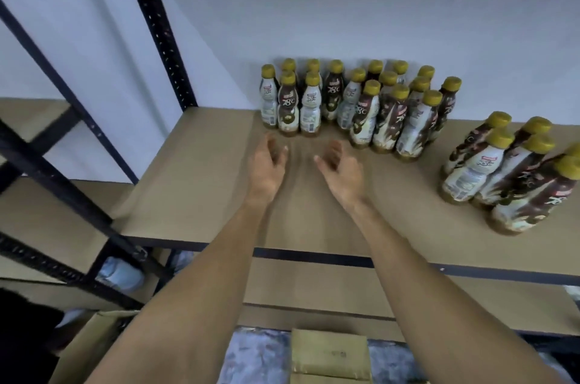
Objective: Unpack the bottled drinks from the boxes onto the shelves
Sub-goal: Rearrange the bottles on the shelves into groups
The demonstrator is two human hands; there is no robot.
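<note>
Task partly done: bottled drinks stand in 2 groups on the shelf (far centre, right), left hand and right hand hover near them, each grip loosely spread and empty, and a box below likely awaits unpacking.

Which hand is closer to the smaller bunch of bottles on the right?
Right. The right hand is left of the smaller bunch of bottles, apart from it; the left hand is farther left.
</note>
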